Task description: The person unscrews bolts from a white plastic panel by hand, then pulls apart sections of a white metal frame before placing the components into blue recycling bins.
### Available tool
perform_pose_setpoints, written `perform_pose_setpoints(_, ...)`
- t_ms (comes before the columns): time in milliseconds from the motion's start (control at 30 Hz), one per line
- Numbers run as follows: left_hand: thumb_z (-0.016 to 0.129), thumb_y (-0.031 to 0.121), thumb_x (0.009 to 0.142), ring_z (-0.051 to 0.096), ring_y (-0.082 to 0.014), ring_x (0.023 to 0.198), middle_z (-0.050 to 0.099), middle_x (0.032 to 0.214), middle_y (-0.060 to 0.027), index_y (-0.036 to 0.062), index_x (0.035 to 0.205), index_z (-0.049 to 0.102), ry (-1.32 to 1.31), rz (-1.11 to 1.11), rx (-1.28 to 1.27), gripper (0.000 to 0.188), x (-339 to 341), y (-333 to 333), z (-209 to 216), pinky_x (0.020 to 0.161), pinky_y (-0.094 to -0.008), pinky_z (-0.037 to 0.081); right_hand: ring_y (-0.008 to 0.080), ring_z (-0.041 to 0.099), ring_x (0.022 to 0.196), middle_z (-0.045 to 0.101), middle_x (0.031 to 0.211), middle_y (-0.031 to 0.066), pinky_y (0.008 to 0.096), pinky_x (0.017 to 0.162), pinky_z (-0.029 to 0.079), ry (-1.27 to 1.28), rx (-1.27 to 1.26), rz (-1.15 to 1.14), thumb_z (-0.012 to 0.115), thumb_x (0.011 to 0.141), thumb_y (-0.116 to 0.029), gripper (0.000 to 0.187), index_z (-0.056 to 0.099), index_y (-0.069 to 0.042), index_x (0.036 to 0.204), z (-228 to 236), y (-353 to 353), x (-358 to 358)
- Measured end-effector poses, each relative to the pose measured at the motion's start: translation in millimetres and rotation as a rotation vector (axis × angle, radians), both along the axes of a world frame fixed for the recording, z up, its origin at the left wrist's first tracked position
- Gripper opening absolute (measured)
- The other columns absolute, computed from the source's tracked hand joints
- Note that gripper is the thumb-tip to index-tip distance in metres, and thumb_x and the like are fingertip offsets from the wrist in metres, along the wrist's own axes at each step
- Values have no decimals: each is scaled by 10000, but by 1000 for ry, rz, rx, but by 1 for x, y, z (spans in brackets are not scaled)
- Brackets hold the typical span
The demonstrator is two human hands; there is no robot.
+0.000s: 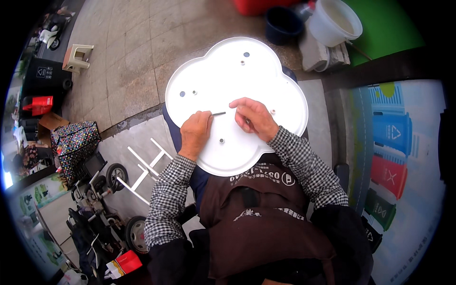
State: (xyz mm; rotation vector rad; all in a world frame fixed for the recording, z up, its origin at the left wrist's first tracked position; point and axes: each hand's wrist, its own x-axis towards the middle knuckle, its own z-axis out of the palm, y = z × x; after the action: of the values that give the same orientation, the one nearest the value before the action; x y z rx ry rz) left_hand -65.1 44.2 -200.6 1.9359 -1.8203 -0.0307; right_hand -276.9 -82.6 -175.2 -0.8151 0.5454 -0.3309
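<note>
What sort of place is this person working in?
Probably an outdoor spot beside a street: paving stretches ahead, and at far left there are a scooter and a black bin. The exact kind of premises isn't clear.

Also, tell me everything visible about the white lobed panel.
The white lobed panel looks smooth and glossy, perhaps plastic or painted metal, with a raised rim along its curving edge. Its face carries four small round fittings and two dark round spots. It lies roughly flat across the person's legs. The left hand and right hand overlap it; contact is unclear.
</note>
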Motion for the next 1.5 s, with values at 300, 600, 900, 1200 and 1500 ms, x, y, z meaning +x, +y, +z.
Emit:
perform_pose_setpoints(300, 712, 83, 921, 663, -278, 730, 650, 852, -105, 67, 1025, 639, 69, 26, -22, 128, 0, 0, 1, 657, -376, 530, 101, 638, 719, 686, 963, 99, 233, 607, 524, -106, 165, -129, 506, 1063, -138, 261, 556, 15, 1269, -16, -5, 3)
perform_pose_setpoints(600, 689, 83, 970, 597, -107, 599, 649, 714, -39, 40, 1012, 677, 670, 312, -36, 61, -10, -5, 14, 567, -266, 483, 68, 577, 623, 644, 824, 24, 205, 529, 459, -35, 104, -7, 592, 1064, -232, 226, 604, -21, 1142, -11, -8, 0)
perform_pose_setpoints(900, 697, 66, 962, 555, -86, 589, 630, 708, -27, 32, 1024, 679, 708, 182, -54, 73, -49, -35, 29, 539, -254, 449, 70, 549, 743, 619, 929, 9, 228, 640, 475, -14, 74, -37, 586, 1065, -243, 299, 603, -11, 1252, -11, -3, 5)
perform_pose_setpoints(1200, 718, 68, 957, 581, -67, 630, 656, 734, -24, 36, 1050, 689, 612, 73, -78, 102, -57, -37, 37, 563, -240, 466, 76, 540, 713, 606, 880, 9, 223, 621, 467, -65, 57, -109, 499, 1101, -343, 397, 634, 12, 1214, -19, -1, 7)
perform_pose_setpoints(1500, 741, 155, 969, 603, -53, 716, 697, 817, -14, -27, 1032, 690, 968, 184, 139, 199, -48, -30, 11, 619, -213, 478, 67, 536, 665, 589, 773, 4, 209, 599, 463, 14, -33, -118, 495, 1100, -343, 412, 667, 20, 1189, -10, 4, 10)
